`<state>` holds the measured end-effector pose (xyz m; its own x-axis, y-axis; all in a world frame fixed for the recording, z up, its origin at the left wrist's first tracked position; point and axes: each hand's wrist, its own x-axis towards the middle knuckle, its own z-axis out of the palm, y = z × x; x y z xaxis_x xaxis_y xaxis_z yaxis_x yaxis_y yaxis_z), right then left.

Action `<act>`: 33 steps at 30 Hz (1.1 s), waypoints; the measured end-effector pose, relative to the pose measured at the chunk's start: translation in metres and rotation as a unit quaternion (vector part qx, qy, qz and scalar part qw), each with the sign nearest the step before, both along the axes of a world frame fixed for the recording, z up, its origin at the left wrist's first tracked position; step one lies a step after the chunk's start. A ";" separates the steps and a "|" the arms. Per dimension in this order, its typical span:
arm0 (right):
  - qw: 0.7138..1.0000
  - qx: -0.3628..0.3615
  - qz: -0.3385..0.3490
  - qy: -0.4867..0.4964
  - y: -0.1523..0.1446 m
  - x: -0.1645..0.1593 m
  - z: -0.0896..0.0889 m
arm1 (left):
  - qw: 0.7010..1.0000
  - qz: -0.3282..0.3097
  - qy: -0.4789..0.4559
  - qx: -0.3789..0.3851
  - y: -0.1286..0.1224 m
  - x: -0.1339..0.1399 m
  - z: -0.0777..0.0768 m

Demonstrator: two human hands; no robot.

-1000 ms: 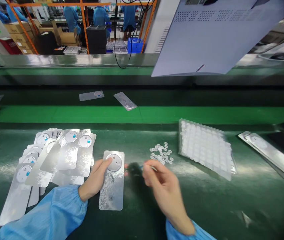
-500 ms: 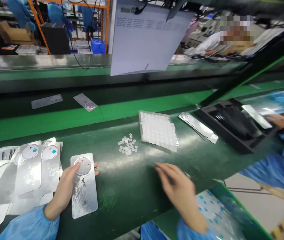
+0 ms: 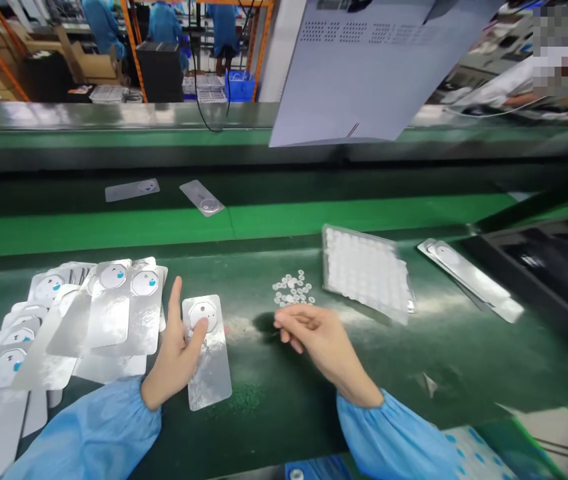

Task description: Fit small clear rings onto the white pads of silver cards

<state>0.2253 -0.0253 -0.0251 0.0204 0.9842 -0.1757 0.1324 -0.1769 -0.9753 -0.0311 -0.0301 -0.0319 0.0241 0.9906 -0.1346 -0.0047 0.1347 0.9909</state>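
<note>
My left hand [image 3: 177,353] holds a silver rectangular panel [image 3: 213,377], its thumb on the round white part near the panel's top. Its index finger points away from me, and a fingertip shows past the panel's right edge. With thumb and fingers pinched together, my right hand [image 3: 321,340] is just in front of a small pile of clear rings [image 3: 293,285]; anything in the pinch is too small to make out. To the left lie several overlapping silver panels [image 3: 110,313], some with blue marks on their round parts.
A clear tray of white pieces [image 3: 367,270] sits beyond my right hand. Farther right are long silver panels [image 3: 469,277] and a black box [image 3: 554,267]. Two panels lie on the dark strip at the back, one a tilted panel [image 3: 202,198]. A large white board [image 3: 354,73] hangs above.
The view has swung left. My right hand has moved away from me to the rings, its fingers now pinched. My left index finger has stretched out while the thumb stays on the panel.
</note>
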 end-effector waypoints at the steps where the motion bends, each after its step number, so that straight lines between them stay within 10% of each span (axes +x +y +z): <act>1: 0.996 -0.048 0.023 0.065 0.000 -0.010 0.004 | 0.998 0.006 0.048 0.041 -0.002 0.000 -0.001; 7: 0.960 -0.164 0.119 0.191 0.004 -0.058 0.010 | 0.980 -0.099 0.143 0.102 -0.005 0.001 -0.001; 21: 0.957 -0.143 0.183 0.173 -0.002 -0.060 0.004 | 0.993 -0.075 0.060 0.071 -0.002 0.004 0.003; 33: 0.995 -0.041 0.065 0.058 -0.015 -0.072 0.010 | 0.989 -0.043 0.078 0.116 -0.004 0.003 -0.002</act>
